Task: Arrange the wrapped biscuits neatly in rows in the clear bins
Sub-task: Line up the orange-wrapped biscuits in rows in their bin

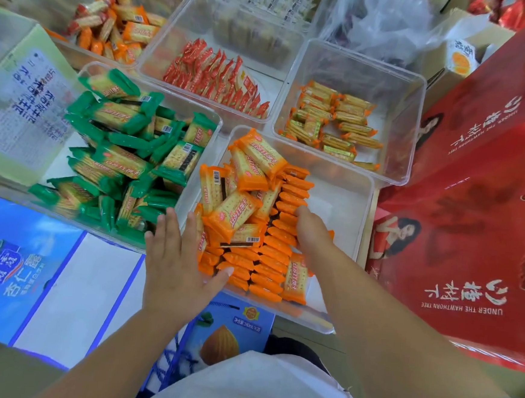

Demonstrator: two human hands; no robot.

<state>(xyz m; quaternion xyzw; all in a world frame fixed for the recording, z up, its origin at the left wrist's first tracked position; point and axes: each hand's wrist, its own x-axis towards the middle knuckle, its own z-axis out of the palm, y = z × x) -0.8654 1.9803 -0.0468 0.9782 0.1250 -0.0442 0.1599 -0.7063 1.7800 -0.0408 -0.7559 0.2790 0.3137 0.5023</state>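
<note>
near bin: clear bin (343, 192) closest to the person, holds orange biscuit packs (244, 210); right part of its floor bare.
rows: orange packs stand on edge in rows along the bin's near side & up the middle; a loose heap lies flat on top at the far-left part.
left hand: left hand (177, 264) flat, fingers spread, palm down, at the bin's near-left corner; thumb tip touches the near row of packs; grips nothing.
right hand: right hand (310, 231) inside the bin, fingers curled down onto the right side of the upright row; whether it pinches a pack or just presses, cannot tell.
green bin: clear bin (86, 70) to the left, touching/just beside the near bin; green biscuit packs (123, 159) piled w/o order.
red bin: bin (154, 57) further back, centre; red packs (220, 79) leaning in rows.
yellow bin: bin (415, 123) back right; yellow packs (333, 126) lying flat in approx. two columns, part of floor bare.
far-left bin: mixed orange/red packs (114, 27), jumbled; blurred.
surroundings: red gift boxes (475, 190) at right; blue carton (24, 261) under the green bin at near left; clear plastic bag (382, 23) at far back.
</note>
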